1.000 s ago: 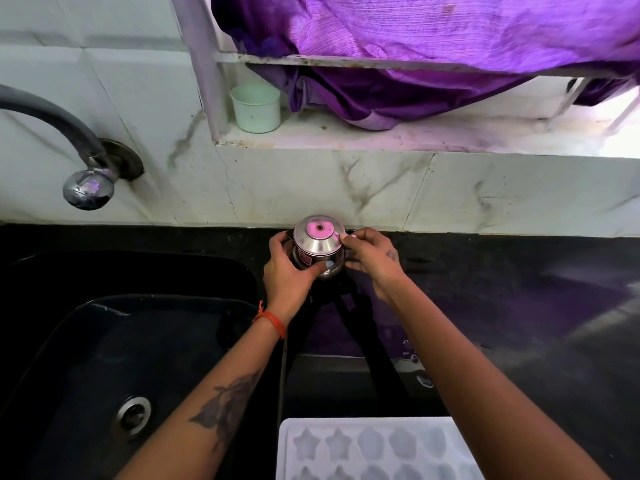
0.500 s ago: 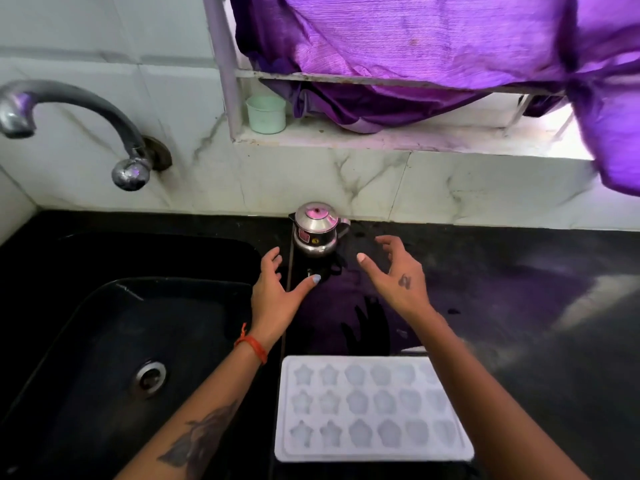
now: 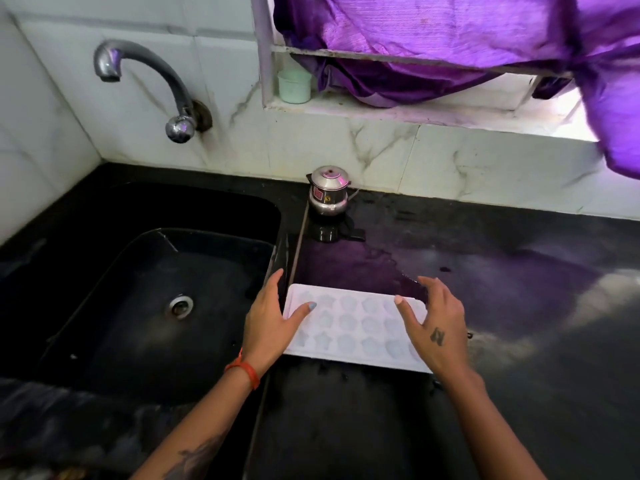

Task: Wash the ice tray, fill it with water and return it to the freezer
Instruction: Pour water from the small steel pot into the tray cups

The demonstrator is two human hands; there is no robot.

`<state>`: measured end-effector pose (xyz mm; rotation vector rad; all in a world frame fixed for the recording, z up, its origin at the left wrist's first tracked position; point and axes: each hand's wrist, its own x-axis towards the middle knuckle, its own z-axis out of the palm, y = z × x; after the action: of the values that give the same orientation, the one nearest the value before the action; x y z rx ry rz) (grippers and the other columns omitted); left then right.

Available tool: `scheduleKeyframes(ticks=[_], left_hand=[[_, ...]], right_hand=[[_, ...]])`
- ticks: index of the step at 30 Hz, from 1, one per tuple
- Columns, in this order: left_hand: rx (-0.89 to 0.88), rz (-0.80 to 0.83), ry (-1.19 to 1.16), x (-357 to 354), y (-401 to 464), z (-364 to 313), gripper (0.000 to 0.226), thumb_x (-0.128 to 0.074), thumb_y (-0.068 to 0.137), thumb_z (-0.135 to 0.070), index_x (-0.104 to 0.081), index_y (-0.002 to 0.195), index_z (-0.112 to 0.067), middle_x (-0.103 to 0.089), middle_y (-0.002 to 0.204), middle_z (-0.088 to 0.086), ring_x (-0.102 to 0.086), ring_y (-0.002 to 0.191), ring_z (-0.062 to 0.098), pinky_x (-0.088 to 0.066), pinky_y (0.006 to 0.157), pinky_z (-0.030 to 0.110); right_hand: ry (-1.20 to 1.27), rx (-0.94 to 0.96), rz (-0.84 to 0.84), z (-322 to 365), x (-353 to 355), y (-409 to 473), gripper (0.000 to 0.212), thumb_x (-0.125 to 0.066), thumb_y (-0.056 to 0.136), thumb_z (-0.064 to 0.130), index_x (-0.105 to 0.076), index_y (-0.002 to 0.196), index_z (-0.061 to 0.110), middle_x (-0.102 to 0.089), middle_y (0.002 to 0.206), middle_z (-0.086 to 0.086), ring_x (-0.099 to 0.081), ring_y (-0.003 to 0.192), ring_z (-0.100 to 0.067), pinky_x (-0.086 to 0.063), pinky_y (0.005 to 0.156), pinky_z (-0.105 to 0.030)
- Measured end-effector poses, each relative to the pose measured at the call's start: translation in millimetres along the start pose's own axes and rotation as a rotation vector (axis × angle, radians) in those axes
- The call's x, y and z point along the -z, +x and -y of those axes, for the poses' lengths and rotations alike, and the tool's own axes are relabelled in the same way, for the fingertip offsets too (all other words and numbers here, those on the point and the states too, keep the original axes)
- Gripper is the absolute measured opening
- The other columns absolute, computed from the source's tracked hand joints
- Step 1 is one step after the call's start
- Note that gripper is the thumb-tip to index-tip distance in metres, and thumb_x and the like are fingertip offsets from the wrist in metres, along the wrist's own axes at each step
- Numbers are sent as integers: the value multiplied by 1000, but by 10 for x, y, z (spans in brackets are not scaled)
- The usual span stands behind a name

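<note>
A black counter point(image 3: 519, 306) runs along a marble wall, with a black sink point(image 3: 156, 306) set into its left side under a curved metal tap point(image 3: 145, 71). A white ice tray point(image 3: 353, 327) lies flat on the counter just right of the sink. The left hand point(image 3: 268, 327) and right hand point(image 3: 436, 327) hover at its two ends, fingers spread and gripping nothing. A small steel pot point(image 3: 328, 190) stands by the wall.

We see the ice tray point(image 3: 353, 327) on the counter point(image 3: 519, 306), just right of the sink point(image 3: 138, 306). Behind it stands a small metal pot point(image 3: 328, 190) against the wall; the tap point(image 3: 145, 77) is above the sink.
</note>
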<state>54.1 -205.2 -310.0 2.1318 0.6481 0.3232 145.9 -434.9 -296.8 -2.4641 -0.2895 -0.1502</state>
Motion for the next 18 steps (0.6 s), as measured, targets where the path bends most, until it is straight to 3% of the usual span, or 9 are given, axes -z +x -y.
scheduleKeyframes(ticks=[4,9,11,13,18], left_hand=[[69,-30,33,11,-199,32,78,-69,79,-48,-37,143,-18,-55,133,-2,-59,108,19,-47,93,34],[157,-23,36,-5,-324,47,52,-54,93,-36,-45,137,-10,-66,104,2,-65,90,27,-52,84,40],[189,-10,-7,-18,-355,20,36,-49,96,-24,-55,128,-8,-65,90,2,-65,69,25,-55,64,24],[195,-8,-12,-26,-375,-15,29,-46,97,-15,-59,122,-7,-62,85,2,-59,54,18,-45,47,9],[206,-36,-52,-47,-393,-17,29,-47,97,-9,-59,123,-4,-58,84,7,-55,58,15,-44,44,8]], right_hand=[[-61,-93,2,-101,36,-212,52,-57,90,39,-50,131,8,-55,124,-19,-49,113,-35,-41,93,-43],[-116,-203,172,-140,68,-301,52,-37,99,37,-36,142,9,-47,134,-19,-47,120,-36,-39,94,-41],[-135,-213,225,-137,76,-303,49,-34,100,34,-33,143,11,-45,137,-16,-48,121,-35,-40,94,-41],[-146,-209,252,-129,87,-302,47,-34,100,29,-32,144,12,-45,138,-15,-50,120,-35,-41,93,-41],[-149,-218,271,-108,101,-280,45,-38,100,25,-33,143,11,-48,134,-18,-51,117,-37,-41,93,-41]])
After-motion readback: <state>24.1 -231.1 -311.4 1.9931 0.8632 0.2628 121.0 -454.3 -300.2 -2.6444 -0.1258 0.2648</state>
